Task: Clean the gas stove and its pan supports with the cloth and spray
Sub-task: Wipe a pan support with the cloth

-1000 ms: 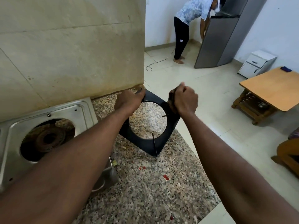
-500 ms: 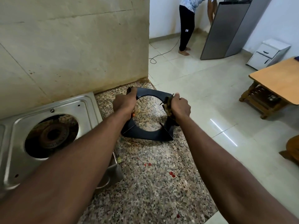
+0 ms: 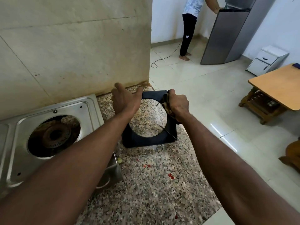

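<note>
A black square pan support (image 3: 146, 142) with a round opening lies on the speckled granite counter (image 3: 154, 184), just right of the steel gas stove (image 3: 92, 108). The stove's rusty burner (image 3: 55, 135) is uncovered. My right hand (image 3: 179, 106) grips a brown cloth (image 3: 167, 105) and holds it against the support's right rim. My left hand (image 3: 125, 101) hovers over the support's far left corner with fingers spread; whether it touches the rim is unclear. No spray bottle is in view.
A stained tiled wall (image 3: 73, 54) rises right behind the stove. The counter ends at my right, above the tiled floor (image 3: 211, 95). Beyond it a person (image 3: 190, 26) stands at a grey fridge (image 3: 230, 33), near a white drawer unit (image 3: 267, 60) and a wooden table (image 3: 279, 85).
The pan support came down from a tilted, lifted pose to lie on the counter. My left hand released its rim and spread its fingers. My right hand still holds the cloth on the rim.
</note>
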